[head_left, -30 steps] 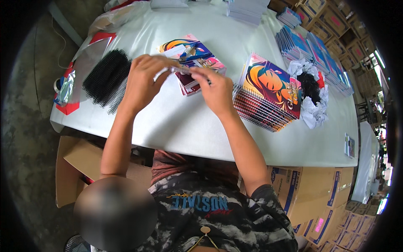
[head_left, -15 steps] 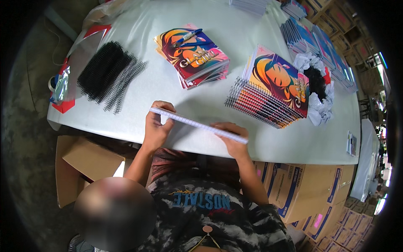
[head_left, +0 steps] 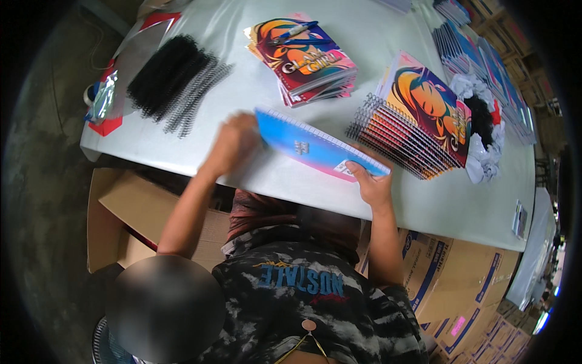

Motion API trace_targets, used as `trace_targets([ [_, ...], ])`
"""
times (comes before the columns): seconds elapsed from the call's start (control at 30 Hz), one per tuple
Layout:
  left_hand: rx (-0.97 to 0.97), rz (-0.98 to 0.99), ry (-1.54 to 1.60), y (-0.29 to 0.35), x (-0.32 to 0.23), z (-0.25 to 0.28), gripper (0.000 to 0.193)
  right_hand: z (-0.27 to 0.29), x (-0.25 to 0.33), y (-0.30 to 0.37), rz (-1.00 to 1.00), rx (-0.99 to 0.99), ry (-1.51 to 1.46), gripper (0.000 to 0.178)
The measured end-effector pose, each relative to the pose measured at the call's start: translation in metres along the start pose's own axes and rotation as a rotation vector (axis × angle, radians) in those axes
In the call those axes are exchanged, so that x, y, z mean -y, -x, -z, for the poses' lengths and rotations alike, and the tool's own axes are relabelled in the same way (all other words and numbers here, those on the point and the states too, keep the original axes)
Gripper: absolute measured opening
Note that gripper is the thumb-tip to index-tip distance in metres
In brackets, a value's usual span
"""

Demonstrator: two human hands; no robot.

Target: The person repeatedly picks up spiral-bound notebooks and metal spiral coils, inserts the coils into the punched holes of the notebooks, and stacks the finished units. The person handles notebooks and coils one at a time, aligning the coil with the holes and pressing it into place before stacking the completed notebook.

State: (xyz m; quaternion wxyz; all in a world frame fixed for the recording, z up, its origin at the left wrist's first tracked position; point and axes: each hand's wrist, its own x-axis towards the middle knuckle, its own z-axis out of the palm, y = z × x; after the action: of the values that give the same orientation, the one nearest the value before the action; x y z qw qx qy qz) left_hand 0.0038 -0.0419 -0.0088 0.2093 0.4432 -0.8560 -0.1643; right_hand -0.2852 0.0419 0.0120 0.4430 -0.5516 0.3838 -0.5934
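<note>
My right hand [head_left: 374, 185] grips the right end of an unbound notebook [head_left: 306, 144], its thumb pressed on the blue-and-pink cover. A row of punched holes runs along the notebook's far edge, and it is tilted above the near part of the table. My left hand [head_left: 233, 145] is beside the notebook's left end, smeared by motion, so its fingers do not show clearly. Beyond it lie a heap of black spiral coils [head_left: 167, 79] and some looser coils [head_left: 197, 94]. To the right of the notebook is a stack of spiral-bound notebooks [head_left: 424, 115] with colourful covers.
A stack of colourful notebooks [head_left: 309, 64] with pliers and a pen [head_left: 297, 31] on top stands at the middle back of the white table [head_left: 303, 203]. Crumpled plastic [head_left: 485, 158] and blue notebook stacks [head_left: 458, 51] are at right. Cardboard boxes [head_left: 448, 276] stand below the edge.
The notebook has turned from edge-on to show its blue-and-pink cover. My right thumb now lies on that cover, and my left hand has shifted at the left end. The whole view has shifted.
</note>
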Motion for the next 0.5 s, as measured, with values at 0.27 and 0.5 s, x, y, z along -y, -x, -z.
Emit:
trace_targets([
  [0.27, -0.422, 0.514, -0.494, -0.034, 0.102, 0.049, 0.032, -0.002, -0.01, -0.001, 0.204, 0.061, 0.113, 0.026],
  [0.5, -0.32, 0.598, -0.209, -0.042, 0.087, 0.075, 0.03, 0.004, -0.004, -0.001, 0.149, 0.035, 0.164, 0.027],
])
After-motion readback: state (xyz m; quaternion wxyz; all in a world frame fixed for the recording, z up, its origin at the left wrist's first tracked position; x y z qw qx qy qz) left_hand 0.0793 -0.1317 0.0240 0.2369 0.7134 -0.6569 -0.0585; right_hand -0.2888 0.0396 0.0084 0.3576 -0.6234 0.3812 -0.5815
